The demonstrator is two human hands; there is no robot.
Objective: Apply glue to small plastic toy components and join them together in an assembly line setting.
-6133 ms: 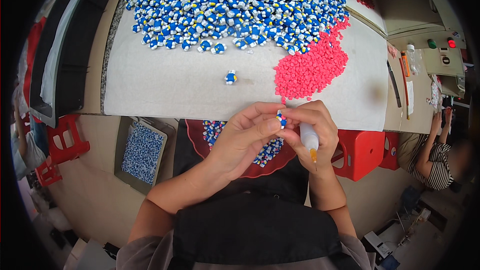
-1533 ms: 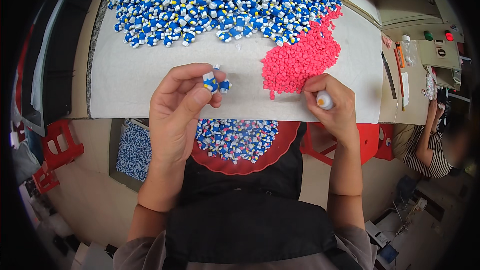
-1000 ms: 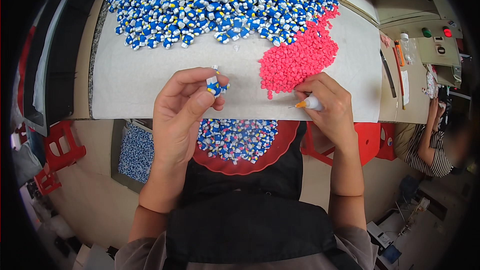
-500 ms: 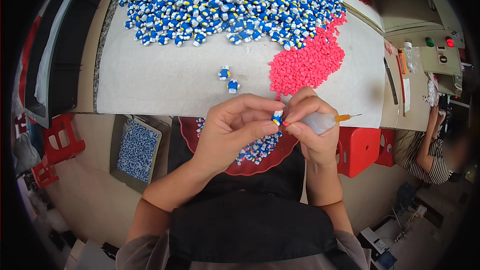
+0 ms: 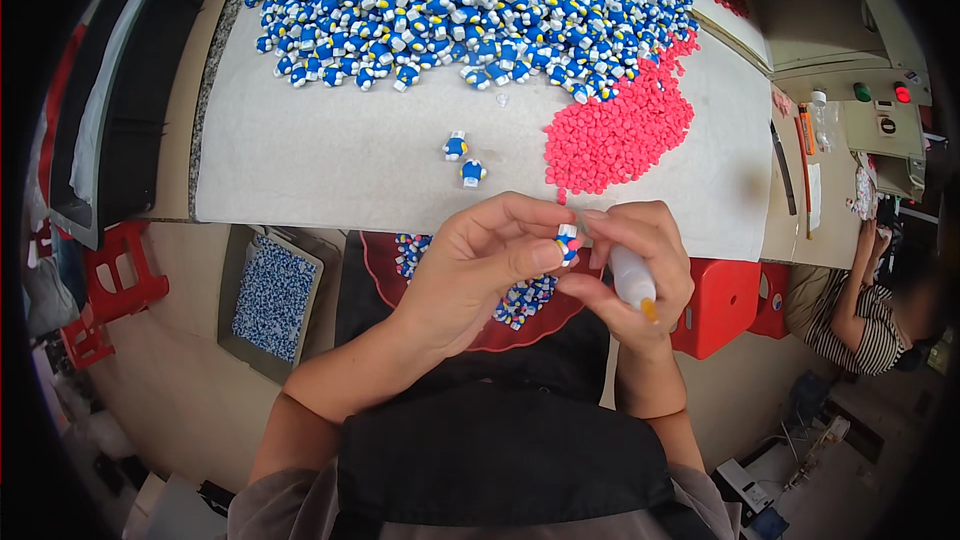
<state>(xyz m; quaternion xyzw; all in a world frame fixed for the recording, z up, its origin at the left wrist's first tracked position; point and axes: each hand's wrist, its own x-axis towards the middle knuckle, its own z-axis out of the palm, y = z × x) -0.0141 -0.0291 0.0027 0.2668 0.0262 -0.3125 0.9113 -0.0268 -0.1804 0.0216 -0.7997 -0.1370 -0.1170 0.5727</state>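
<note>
My left hand [image 5: 478, 275] pinches a small blue and white figurine [image 5: 567, 243] between thumb and forefinger, over the table's near edge. My right hand [image 5: 632, 265] presses against the figurine with its fingertips and holds a small white glue bottle [image 5: 632, 280], orange tip pointing down. Two loose blue figurines [image 5: 463, 158] lie on the white table sheet [image 5: 320, 160] just beyond my hands. A heap of small pink pieces [image 5: 620, 135] lies to their right. A big pile of blue figurines [image 5: 470, 5] covers the far part of the table.
A red tray [image 5: 520, 325] with several blue figurines rests on my lap under my hands. A flat box of blue pieces [image 5: 272, 295] and red stools [image 5: 725, 305] stand on the floor. Another person [image 5: 860, 305] sits at the right, by a control box [image 5: 885, 120].
The glue bottle in my right hand has turned from tip pointing right to tip pointing down. Both hands have stayed together at the table's near edge with the figurine.
</note>
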